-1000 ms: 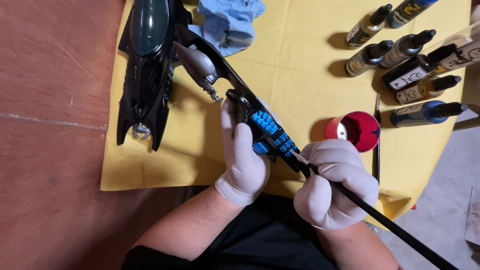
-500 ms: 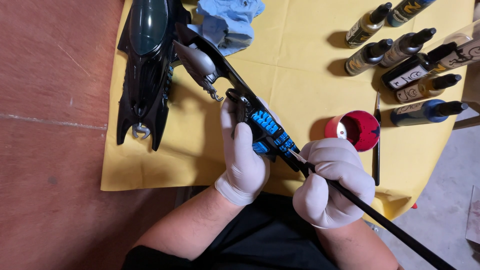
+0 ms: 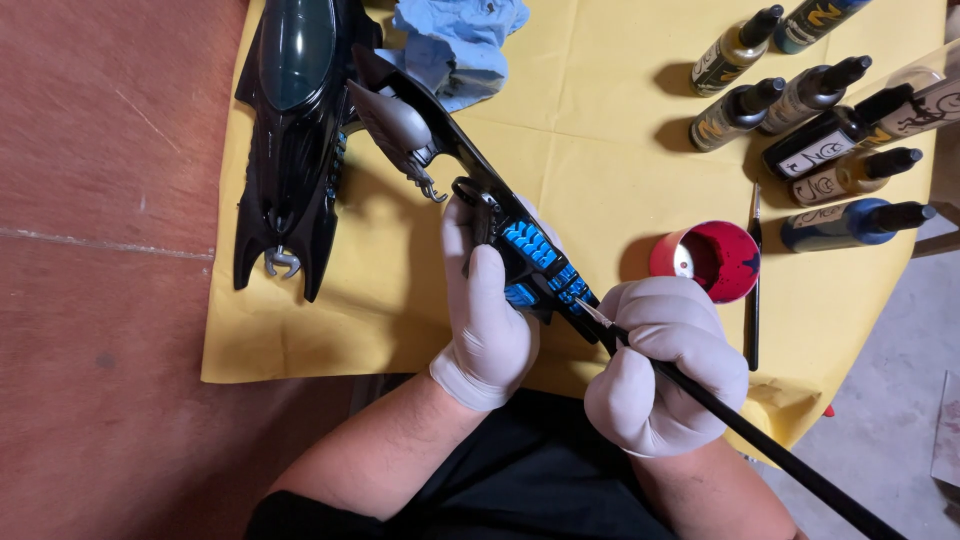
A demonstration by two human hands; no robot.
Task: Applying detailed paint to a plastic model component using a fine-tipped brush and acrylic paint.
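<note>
A reddish-brown floor [image 3: 110, 300] fills the left side, and over it lies a yellow cloth [image 3: 600, 170] that bears everything else. On the cloth's left part rests a long glossy black model vehicle body with a dark green canopy [image 3: 295, 120], its pointed tail fins near the cloth's edge. Above centre sits a crumpled blue rag [image 3: 460, 45], partly hidden behind the raised model part. At the upper right lies a cluster of small paint bottles with black dropper caps [image 3: 800, 110], well apart from the hands. Between the bottles and the right hand stands a small round red pot of dark red paint [image 3: 715, 260], with a spare thin black brush [image 3: 755, 280] lying just beside it.

The left hand in a white glove [image 3: 490, 310] is closed around a long black model panel with bright blue ribbed details and a silver nose piece [image 3: 500, 230], holding it tilted above the cloth, its top end overlapping the vehicle body. The right hand in a white glove [image 3: 665, 375] pinches a long black-handled fine paintbrush [image 3: 740, 430], whose silvery tip touches the panel's lower blue section; the handle runs down past the person's forearm
</note>
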